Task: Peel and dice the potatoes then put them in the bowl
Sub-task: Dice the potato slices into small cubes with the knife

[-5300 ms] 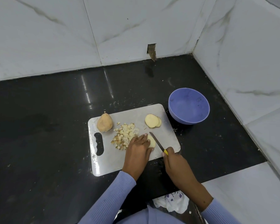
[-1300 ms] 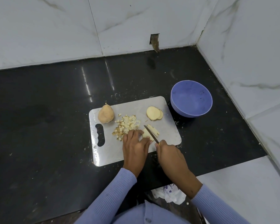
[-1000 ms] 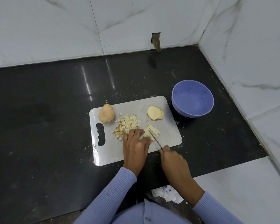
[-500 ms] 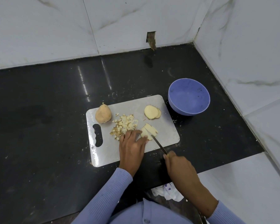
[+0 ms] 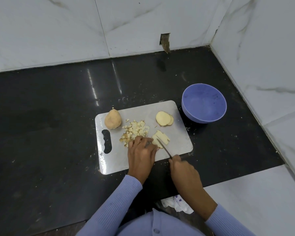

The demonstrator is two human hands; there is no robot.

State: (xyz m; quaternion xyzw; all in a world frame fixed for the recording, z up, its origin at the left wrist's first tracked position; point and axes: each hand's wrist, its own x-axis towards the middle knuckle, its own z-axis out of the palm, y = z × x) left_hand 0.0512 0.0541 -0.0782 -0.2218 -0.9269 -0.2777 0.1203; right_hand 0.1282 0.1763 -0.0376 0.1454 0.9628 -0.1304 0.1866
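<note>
A black polished counter point(image 5: 58, 133) fills most of the view, speckled with small pale crumbs and streaked with light reflections. White marble-look wall tiles point(image 5: 49, 31) with grey veins rise behind it and on the right. A small rectangular hole point(image 5: 165, 40) with brown staining breaks the back wall just above the counter. A crumpled white cloth point(image 5: 176, 203) with purple print lies below the counter's near edge.

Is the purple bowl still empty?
Empty: the bowl shows only its bare inside; the diced potato lies on the cutting board.
</note>
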